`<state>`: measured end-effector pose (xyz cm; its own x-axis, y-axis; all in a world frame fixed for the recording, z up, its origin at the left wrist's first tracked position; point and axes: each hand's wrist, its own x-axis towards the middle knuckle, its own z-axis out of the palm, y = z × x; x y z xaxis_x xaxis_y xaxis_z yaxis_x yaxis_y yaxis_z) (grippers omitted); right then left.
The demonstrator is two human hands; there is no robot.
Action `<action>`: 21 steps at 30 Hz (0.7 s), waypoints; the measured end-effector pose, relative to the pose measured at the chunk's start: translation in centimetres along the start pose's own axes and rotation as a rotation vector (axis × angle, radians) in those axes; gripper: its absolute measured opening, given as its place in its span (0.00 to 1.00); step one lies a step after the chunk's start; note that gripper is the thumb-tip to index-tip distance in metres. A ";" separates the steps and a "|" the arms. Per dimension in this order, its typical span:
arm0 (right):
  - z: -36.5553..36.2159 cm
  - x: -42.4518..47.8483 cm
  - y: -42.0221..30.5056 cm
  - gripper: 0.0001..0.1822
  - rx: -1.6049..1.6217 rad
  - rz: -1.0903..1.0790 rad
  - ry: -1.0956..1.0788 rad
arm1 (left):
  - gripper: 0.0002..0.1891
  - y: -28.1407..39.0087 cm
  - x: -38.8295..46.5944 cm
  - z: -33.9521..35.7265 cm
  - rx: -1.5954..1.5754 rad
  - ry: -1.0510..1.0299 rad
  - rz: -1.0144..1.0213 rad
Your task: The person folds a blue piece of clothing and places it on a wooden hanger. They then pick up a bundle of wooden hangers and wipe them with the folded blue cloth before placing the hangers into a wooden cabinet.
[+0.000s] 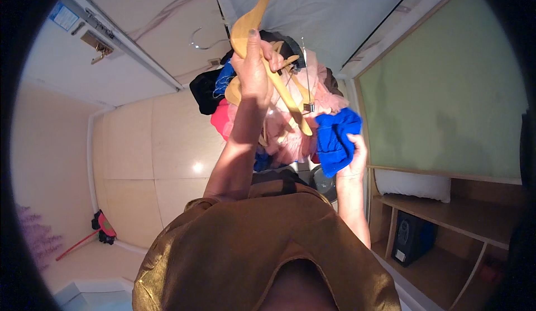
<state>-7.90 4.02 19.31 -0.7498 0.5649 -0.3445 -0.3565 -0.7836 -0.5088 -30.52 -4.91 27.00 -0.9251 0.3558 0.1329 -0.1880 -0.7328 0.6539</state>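
Observation:
My left hand (pixel 254 66) grips a light wooden clothes hanger (pixel 243 28), thumb on top, near its middle. The metal hook (pixel 201 45) points left. Along its right side runs a thin metal rod with a clip (pixel 309 107). In my right hand (pixel 356 158) is a bunched blue cloth garment (pixel 336 141), held at its right edge, just right of the hanger's lower end. Under both hands lies a heap of clothes, with pale pink ruffled fabric (pixel 289 143), a black garment (pixel 205 91) and bright pink cloth (pixel 220 118). Other wooden hangers (pixel 233 92) show among the clothes, partly hidden.
A white door (pixel 138 55) with a lock and handle stands at the upper left. To the right are a green panel (pixel 435 93) and a wooden shelf unit (pixel 456 214) holding a black computer case (pixel 412 237). A red-handled dustpan (pixel 106 225) lies by the lower-left wall on the tiled floor (pixel 130 147).

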 end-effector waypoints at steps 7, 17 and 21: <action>6.2 -0.9 1.5 0.40 -1.743 -0.734 -0.351 | 0.09 -4.7 -3.7 2.4 0.045 0.091 -0.128; 2.6 0.1 5.2 0.43 -1.805 -0.898 -0.181 | 0.05 -3.8 -5.6 1.7 0.011 -0.029 -0.289; 2.5 0.4 5.7 0.40 -1.792 -0.761 -0.208 | 0.10 -4.3 -4.9 -1.1 -0.145 -0.072 -0.367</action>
<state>-11.57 -0.88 18.24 -0.8296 0.4635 0.3114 0.1996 0.7670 -0.6098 -25.52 -4.09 22.71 -0.7630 0.6455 -0.0346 -0.5513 -0.6218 0.5563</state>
